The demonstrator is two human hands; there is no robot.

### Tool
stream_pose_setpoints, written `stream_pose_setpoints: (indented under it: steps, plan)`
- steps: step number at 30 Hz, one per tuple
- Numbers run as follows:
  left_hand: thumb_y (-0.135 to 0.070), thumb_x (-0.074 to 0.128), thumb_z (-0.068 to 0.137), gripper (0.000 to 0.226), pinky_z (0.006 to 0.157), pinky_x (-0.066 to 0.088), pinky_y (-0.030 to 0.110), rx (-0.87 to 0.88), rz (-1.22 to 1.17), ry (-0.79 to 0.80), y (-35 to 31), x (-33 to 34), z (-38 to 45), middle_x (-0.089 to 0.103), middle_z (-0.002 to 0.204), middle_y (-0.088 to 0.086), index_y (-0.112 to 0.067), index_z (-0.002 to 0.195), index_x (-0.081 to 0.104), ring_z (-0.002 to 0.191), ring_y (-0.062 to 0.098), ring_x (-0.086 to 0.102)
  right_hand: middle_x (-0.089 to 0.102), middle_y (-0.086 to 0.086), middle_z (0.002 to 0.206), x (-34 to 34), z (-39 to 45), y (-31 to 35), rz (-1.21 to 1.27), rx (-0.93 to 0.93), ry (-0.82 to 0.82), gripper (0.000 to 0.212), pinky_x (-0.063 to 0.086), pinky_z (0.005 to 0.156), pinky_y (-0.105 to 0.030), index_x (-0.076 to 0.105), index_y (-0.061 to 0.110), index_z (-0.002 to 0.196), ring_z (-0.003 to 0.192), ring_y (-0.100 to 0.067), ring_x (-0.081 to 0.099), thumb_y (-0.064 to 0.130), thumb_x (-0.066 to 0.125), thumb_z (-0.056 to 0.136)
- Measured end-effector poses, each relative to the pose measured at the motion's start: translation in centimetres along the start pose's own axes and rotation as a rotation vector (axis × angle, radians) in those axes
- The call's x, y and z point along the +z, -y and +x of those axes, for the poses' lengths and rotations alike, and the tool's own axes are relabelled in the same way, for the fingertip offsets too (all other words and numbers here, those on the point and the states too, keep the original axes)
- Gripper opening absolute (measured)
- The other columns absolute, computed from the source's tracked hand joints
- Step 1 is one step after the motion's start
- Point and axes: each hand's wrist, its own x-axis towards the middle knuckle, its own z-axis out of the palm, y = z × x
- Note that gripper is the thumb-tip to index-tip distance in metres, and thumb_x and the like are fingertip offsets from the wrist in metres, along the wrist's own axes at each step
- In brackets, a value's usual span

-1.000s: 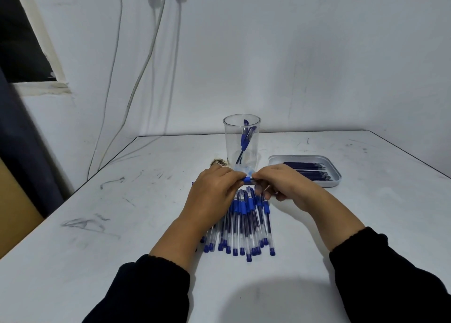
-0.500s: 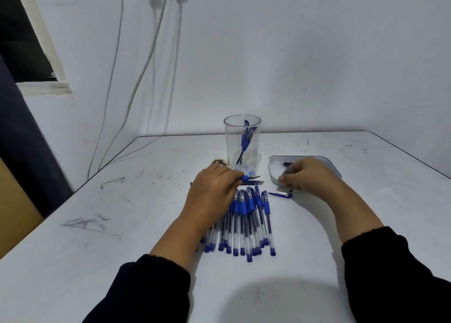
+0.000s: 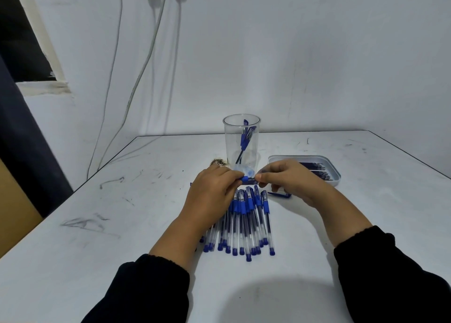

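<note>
My left hand (image 3: 214,195) grips a blue pen (image 3: 247,179) by its barrel, held level above the table. The fingertips of my right hand (image 3: 290,178) pinch the pen's other end; what they hold there is too small to tell. Below both hands lies a row of several blue capped pens (image 3: 246,222), side by side. A loose blue pen cap (image 3: 279,194) rests on the table under my right hand. Behind the hands, a clear plastic cup (image 3: 241,142) stands upright with blue pen parts inside.
A pale shallow tray (image 3: 334,173) with several dark refills sits at the right, partly behind my right hand. A small brownish scrap (image 3: 219,162) lies left of the cup. The white table (image 3: 122,225) ends at a wall with hanging cables (image 3: 146,61).
My right hand went to the tray and came back to the pen held in my left hand. A pen cap now lies on the table. My left hand has stayed put.
</note>
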Motion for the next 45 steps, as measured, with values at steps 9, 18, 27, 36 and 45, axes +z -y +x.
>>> stream_pose_setpoints:
  steps: [9,18,27,36,45]
  plan:
    - [-0.017,0.062,0.088,0.018,0.067,0.05,0.039,-0.017,0.009,0.008,0.0,0.0,-0.1,0.069,0.091,0.001,-0.013,0.104,0.069,0.083,0.021,0.058,0.074,0.004,0.083,-1.2,0.6,-1.3,-0.095,0.037,-0.084,0.012,0.05,0.077,-0.029,0.075,0.021,0.089,0.072,-0.011,0.061,0.032,0.069,0.087]
    - [-0.015,0.065,0.087,0.018,0.069,0.05,0.038,-0.04,0.022,0.024,0.0,0.0,-0.1,0.069,0.093,0.0,-0.014,0.105,0.069,0.084,0.021,0.058,0.07,0.003,0.086,-2.0,1.2,-2.6,-0.677,0.154,-0.105,0.007,0.053,0.077,-0.032,0.075,0.025,0.078,0.085,-0.018,0.064,0.023,0.078,0.072]
    - [-0.014,0.066,0.086,0.018,0.069,0.049,0.035,-0.057,0.039,0.016,-0.1,-0.1,-0.1,0.069,0.092,0.001,-0.013,0.104,0.07,0.083,0.02,0.058,0.067,0.011,0.078,-1.9,0.4,-1.5,-0.483,-0.029,-0.152,0.009,0.055,0.072,-0.033,0.066,0.026,0.078,0.072,-0.01,0.065,0.022,0.074,0.079]
    - [-0.014,0.068,0.085,0.018,0.069,0.047,0.035,-0.069,0.054,0.032,-0.2,-0.1,0.0,0.069,0.091,0.001,-0.013,0.103,0.07,0.083,0.022,0.059,0.066,0.015,0.081,-0.6,0.3,-0.7,-0.379,-0.168,-0.12,0.01,0.053,0.075,-0.032,0.068,0.031,0.083,0.077,-0.003,0.062,0.026,0.076,0.079]
    - [-0.018,0.07,0.084,0.019,0.077,0.037,0.035,-0.099,0.096,0.003,-0.1,0.0,0.1,0.07,0.089,-0.001,-0.02,0.103,0.072,0.084,0.023,0.059,0.066,0.015,0.088,-0.3,0.4,-0.6,-0.299,-0.176,-0.083,0.015,0.051,0.081,-0.03,0.073,0.028,0.097,0.085,-0.004,0.061,0.023,0.074,0.083]
